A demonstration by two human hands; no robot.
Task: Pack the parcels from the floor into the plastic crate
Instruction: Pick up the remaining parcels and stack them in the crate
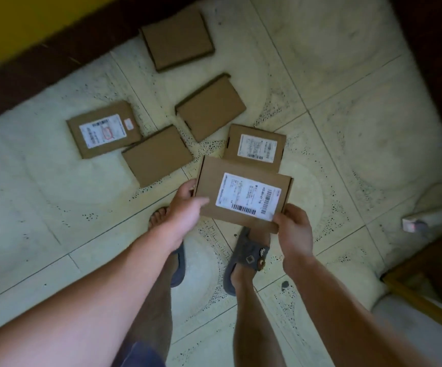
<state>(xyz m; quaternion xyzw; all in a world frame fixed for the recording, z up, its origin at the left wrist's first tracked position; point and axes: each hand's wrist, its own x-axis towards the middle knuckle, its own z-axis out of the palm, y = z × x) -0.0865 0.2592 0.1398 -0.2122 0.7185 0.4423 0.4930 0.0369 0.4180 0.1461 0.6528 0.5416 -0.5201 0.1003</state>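
The parcel (pixel 243 193), a flat brown box with a white barcode label, was held above the floor (pixel 347 75). The left hand (pixel 185 205) gripped its left edge, thumb on top; the right hand (pixel 294 226) pinched its near right corner. It lay label-up, long axis left to right, slightly slanted.

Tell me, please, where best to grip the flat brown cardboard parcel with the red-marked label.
The flat brown cardboard parcel with the red-marked label lies flat on the tiled floor, so only its thin edges offer a grip, and a plain brown parcel crowds its right corner. Probably take its short left edge, coming from the left, thumb on top.
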